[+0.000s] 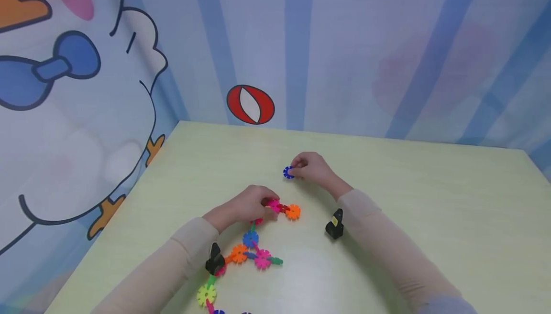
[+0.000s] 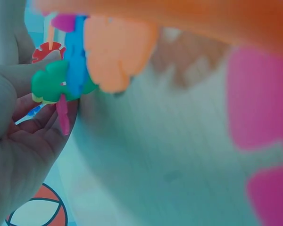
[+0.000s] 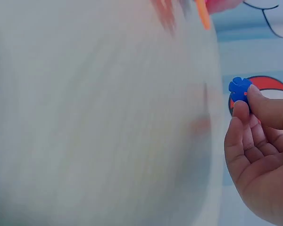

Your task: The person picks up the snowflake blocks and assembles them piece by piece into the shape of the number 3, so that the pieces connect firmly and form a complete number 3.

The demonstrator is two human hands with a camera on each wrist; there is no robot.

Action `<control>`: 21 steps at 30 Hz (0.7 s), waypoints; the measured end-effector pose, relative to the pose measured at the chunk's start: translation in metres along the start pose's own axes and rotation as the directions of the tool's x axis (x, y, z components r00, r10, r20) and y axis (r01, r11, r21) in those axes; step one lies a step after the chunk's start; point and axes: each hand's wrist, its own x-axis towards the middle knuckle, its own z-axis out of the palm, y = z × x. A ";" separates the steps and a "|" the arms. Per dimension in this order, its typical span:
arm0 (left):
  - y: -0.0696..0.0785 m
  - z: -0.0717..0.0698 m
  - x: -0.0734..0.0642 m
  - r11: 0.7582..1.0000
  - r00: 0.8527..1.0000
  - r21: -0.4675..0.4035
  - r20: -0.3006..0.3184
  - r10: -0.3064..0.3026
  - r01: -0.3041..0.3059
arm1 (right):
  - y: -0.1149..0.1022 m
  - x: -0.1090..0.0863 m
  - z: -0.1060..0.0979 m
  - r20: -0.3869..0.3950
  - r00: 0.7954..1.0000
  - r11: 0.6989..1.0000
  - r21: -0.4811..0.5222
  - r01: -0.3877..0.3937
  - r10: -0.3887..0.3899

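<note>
My right hand [image 1: 316, 168] pinches a dark blue notched disc [image 3: 239, 88] between thumb and forefinger, at the far middle of the table. Closer in and to the left, my left hand [image 1: 246, 205] grips a chain of interlocking notched plastic discs. A pink disc [image 1: 274, 205] shows at its fingers, and the chain's free end with an orange disc [image 1: 293, 211] points right. Toward the front the discs run on through a blue one [image 1: 250, 239] and a yellow one [image 1: 206, 295], partly covered by the left forearm. The left wrist view has a green disc [image 2: 54, 82] at the fingers.
A pale yellow-green table [image 1: 430, 209] spreads under both arms and meets a printed curtain [image 1: 344, 56] at the back. On each wrist sits a small black camera mount [image 1: 335, 225]. A side branch with a pink disc [image 1: 262, 259] juts right from the chain.
</note>
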 end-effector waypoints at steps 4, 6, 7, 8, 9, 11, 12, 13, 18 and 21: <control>0.001 -0.001 0.001 1.000 1.000 0.018 0.011 -0.012 0.012 | 0.004 -0.023 -0.012 0.019 0.999 0.998 0.063 0.028 -0.029; 0.002 -0.002 0.002 1.000 1.000 0.020 0.014 -0.014 0.014 | 0.005 -0.035 -0.017 0.023 0.999 0.996 0.078 0.034 -0.036; 0.002 -0.002 0.002 1.000 1.000 0.021 0.016 -0.015 0.015 | 0.006 -0.042 -0.019 0.026 0.999 0.996 0.079 0.031 -0.033; 0.003 -0.002 0.002 1.000 1.000 0.025 0.018 -0.012 0.011 | 0.006 -0.048 -0.021 0.027 0.999 0.996 0.080 0.026 -0.028; 0.003 -0.002 0.003 1.000 1.000 0.029 0.019 -0.007 0.006 | 0.007 -0.053 -0.023 0.029 0.999 0.996 0.086 0.017 -0.020; 0.005 -0.003 0.004 0.999 1.000 0.041 0.022 0.008 -0.009 | 0.009 -0.064 -0.024 0.031 0.999 0.996 0.085 0.010 -0.012; 0.006 -0.003 0.004 0.999 1.000 0.050 0.025 0.013 -0.014 | 0.010 -0.069 -0.024 0.033 0.999 0.996 0.087 0.006 -0.009; 0.008 -0.003 0.004 0.998 0.999 0.058 0.030 0.016 -0.018 | 0.012 -0.074 -0.024 0.035 0.999 0.996 0.086 0.007 -0.010; 0.017 -0.004 0.005 0.995 0.998 0.093 0.061 0.027 -0.033 | 0.020 -0.092 -0.018 0.032 0.999 0.998 0.060 0.010 -0.012; 0.021 -0.003 0.007 0.994 0.996 0.098 0.076 0.039 -0.047 | 0.024 -0.098 -0.015 0.025 1.000 0.999 0.040 0.017 -0.018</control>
